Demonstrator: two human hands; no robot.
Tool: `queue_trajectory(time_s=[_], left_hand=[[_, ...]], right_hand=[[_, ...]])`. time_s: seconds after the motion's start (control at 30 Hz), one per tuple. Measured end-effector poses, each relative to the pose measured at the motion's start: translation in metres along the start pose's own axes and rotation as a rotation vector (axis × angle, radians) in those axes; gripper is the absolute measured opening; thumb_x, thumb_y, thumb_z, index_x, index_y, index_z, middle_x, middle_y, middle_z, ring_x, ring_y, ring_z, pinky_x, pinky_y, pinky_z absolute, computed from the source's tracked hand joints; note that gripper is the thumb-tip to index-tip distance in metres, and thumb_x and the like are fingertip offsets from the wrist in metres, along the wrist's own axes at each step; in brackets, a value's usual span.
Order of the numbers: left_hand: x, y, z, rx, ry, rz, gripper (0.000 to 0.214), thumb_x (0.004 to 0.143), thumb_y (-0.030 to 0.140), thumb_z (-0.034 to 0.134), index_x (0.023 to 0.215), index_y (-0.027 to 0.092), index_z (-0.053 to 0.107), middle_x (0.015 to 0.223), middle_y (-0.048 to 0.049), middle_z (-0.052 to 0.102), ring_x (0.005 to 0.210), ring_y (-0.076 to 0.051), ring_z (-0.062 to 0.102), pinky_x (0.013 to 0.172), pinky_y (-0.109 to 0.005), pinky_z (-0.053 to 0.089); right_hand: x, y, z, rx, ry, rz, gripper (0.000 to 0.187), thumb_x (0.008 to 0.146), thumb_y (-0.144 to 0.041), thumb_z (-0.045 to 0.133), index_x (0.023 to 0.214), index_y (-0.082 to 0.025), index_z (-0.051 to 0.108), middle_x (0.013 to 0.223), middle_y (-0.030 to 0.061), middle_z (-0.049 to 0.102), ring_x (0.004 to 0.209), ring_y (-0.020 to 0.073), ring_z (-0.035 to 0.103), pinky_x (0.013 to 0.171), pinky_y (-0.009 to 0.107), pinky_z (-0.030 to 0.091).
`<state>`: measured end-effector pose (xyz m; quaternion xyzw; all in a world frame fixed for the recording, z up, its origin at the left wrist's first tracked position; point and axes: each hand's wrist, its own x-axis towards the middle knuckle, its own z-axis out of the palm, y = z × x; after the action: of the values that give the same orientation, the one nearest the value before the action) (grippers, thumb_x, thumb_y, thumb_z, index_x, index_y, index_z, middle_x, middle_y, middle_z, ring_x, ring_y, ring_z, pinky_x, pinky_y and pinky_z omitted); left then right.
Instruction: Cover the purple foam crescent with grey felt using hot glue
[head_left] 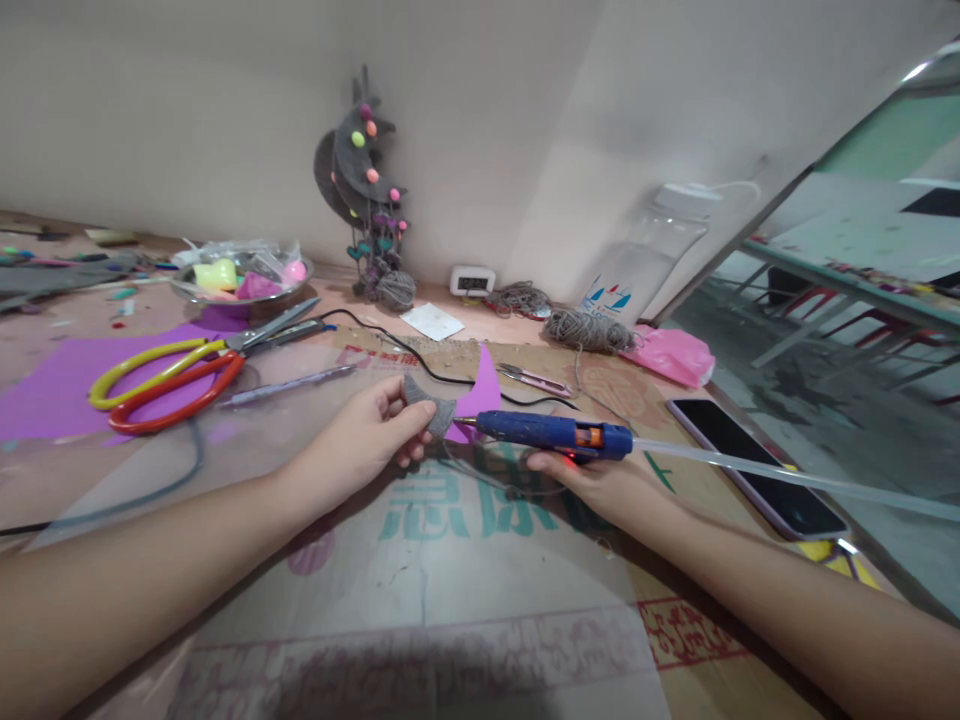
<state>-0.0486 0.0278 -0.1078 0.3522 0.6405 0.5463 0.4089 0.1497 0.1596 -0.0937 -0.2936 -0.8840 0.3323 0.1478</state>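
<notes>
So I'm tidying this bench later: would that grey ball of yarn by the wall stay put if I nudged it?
Probably not. The yarn ball looks round and sits free on the table, so a nudge would likely roll it. It seems soft and light, unlikely to break. It sits against the felt ornament, which may be linked to it and tip.

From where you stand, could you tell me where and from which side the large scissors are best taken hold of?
Probably by the handle loops. The scissors lie flat, left of the left hand. Their yellow and orange loops point left and nearer you; the blades point right toward the bowl. Come from the left, away from the blade tips.
</notes>
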Motion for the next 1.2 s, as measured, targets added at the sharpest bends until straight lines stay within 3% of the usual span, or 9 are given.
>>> queue_trajectory(time_s=[0.13,0.3,0.53,0.7,0.97,1.2], left_hand=[[0.0002,0.0001,0.0001,0.009,-0.003,0.001,0.023,0.082,0.032,0.054,0.068,0.02,0.04,0.055,0.0071,0.055,0.045,-0.007,0.048,0.043,-0.017,0.036],[-0.0003,0.0,0.0001,0.006,-0.005,0.003,0.023,0.082,0.031,0.054,0.068,0.02,0.04,0.055,0.0072,0.054,0.045,-0.007,0.049,0.042,-0.017,0.035],[-0.001,-0.0009,-0.0003,0.034,-0.005,0.019,0.021,0.082,0.033,0.054,0.069,0.02,0.042,0.056,0.0063,0.055,0.046,-0.008,0.049,0.043,-0.017,0.036],[-0.0005,-0.0026,-0.0013,0.056,-0.012,0.038,0.02,0.082,0.034,0.053,0.071,0.021,0.043,0.057,0.006,0.055,0.047,-0.009,0.05,0.045,-0.018,0.037],[-0.0031,0.0005,-0.0016,0.109,-0.023,0.059,0.022,0.083,0.035,0.052,0.07,0.021,0.042,0.056,0.0062,0.054,0.049,-0.009,0.051,0.046,-0.019,0.036],[-0.0034,-0.0014,-0.0017,0.118,-0.024,0.094,0.023,0.082,0.035,0.055,0.069,0.021,0.042,0.056,0.0061,0.054,0.048,-0.009,0.05,0.047,-0.019,0.037]], right_hand=[[0.0001,0.002,0.0018,0.05,-0.02,-0.024,0.026,0.075,-0.049,0.057,0.086,-0.028,0.067,0.078,0.0015,0.07,0.077,0.0261,0.066,0.07,0.037,0.055],[0.0003,0.0029,0.0015,-0.01,0.034,-0.011,0.027,0.073,-0.05,0.058,0.083,-0.026,0.066,0.078,0.0016,0.071,0.075,0.0266,0.067,0.07,0.039,0.056],[-0.0001,0.0042,0.0006,-0.069,0.076,0.008,0.03,0.073,-0.054,0.057,0.079,-0.025,0.065,0.076,0.0013,0.071,0.074,0.0245,0.068,0.071,0.036,0.056],[-0.0004,0.01,0.001,-0.114,0.058,0.033,0.031,0.076,-0.054,0.056,0.089,-0.028,0.069,0.084,-0.0005,0.073,0.081,0.0244,0.069,0.073,0.035,0.056],[-0.0001,0.0041,-0.0011,-0.051,0.062,-0.001,0.027,0.079,-0.049,0.057,0.091,-0.027,0.067,0.087,-0.0011,0.073,0.083,0.0231,0.069,0.076,0.032,0.056],[0.0016,0.0037,-0.0011,-0.011,0.057,-0.009,0.028,0.076,-0.05,0.059,0.09,-0.027,0.068,0.086,0.0013,0.073,0.084,0.0269,0.068,0.079,0.038,0.055]])
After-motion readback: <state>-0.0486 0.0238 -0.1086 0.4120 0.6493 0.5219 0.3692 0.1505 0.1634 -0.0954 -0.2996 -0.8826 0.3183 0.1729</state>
